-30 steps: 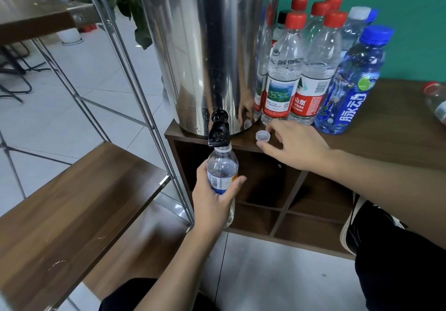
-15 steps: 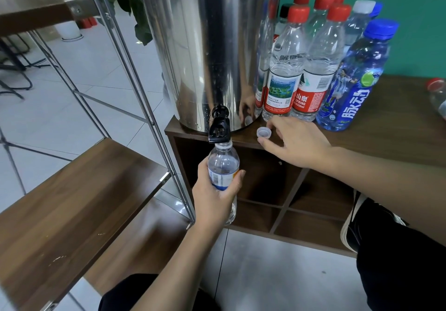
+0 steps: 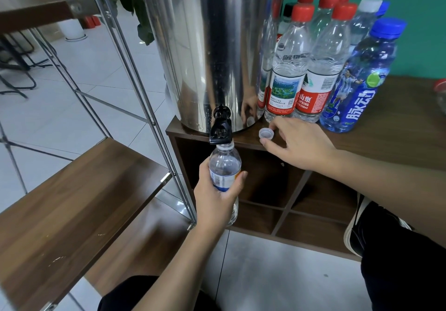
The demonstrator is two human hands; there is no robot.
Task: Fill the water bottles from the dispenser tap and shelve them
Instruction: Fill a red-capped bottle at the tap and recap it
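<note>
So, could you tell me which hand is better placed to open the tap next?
The right hand, probably. It holds nothing and rests on the cabinet top beside the loose cap, close to the black tap. The left hand grips the open bottle under the spout.

I'm seeing a small clear bottle [image 3: 225,166] standing upright with its open mouth right under the black tap [image 3: 220,127] of the steel dispenser [image 3: 212,45]; my left hand [image 3: 217,199] is gripping it around the blue and white label. Its pale cap [image 3: 266,133] is lying open side up on the wooden cabinet top [image 3: 398,142], just beside the dispenser's base. A cluster of capped bottles is standing to the right of the dispenser: several clear ones with red caps [image 3: 287,69] and a blue sports bottle [image 3: 357,86] in front.
</note>
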